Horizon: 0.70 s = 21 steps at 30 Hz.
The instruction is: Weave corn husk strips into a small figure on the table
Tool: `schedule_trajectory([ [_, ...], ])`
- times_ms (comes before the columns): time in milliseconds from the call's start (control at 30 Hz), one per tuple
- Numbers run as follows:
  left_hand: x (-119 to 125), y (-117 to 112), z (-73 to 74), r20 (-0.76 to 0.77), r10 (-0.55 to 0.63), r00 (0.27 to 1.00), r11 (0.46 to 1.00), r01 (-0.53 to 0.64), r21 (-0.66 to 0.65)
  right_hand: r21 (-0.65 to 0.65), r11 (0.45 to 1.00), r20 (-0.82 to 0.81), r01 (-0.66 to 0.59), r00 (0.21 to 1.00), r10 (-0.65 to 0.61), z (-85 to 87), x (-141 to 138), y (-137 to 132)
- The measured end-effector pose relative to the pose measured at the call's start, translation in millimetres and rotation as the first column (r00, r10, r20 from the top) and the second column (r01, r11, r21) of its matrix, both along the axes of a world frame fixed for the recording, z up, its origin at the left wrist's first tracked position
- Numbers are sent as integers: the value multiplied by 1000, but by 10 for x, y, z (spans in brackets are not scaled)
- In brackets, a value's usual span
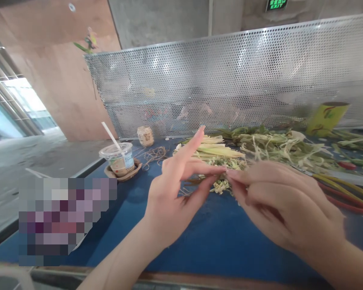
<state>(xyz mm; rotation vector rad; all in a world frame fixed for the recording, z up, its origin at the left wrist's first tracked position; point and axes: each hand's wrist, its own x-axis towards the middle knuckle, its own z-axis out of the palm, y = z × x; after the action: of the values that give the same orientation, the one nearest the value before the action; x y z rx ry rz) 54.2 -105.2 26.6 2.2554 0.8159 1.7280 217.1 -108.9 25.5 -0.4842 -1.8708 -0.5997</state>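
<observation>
My left hand (175, 189) and my right hand (278, 201) meet fingertip to fingertip above a blue table (211, 237). Each pinches something thin between thumb and fingers, too small to make out; the left index finger sticks up. Just behind the fingertips lies a small bundle of pale cut stalks (222, 183), with a pile of trimmed yellow-green stems (214, 151) beyond it.
A lidded plastic cup with a straw (120, 159) sits in a brown dish at the left. Loose twine (153, 154) and a twine ball (145, 135) lie behind. Green leaf scraps (284, 147), red-handled shears (345, 193), a yellow cup (326, 119) and a perforated metal screen (230, 80) fill the right and back.
</observation>
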Motion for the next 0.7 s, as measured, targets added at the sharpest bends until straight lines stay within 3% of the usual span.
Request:
schedule_trajectory([
  [267,-42,-1,17,2,58,998,996,-58,-70,112,993,183,30,982,-50,74,8,-27],
  [467,-57,-21,12,-44,127,991,985,-131,-115,281,956,268,78,951,-156,95,9,-7],
  [700,-67,-43,35,-80,85,993,984,-97,-152,272,959,293,75,943,-157,104,31,-13],
])
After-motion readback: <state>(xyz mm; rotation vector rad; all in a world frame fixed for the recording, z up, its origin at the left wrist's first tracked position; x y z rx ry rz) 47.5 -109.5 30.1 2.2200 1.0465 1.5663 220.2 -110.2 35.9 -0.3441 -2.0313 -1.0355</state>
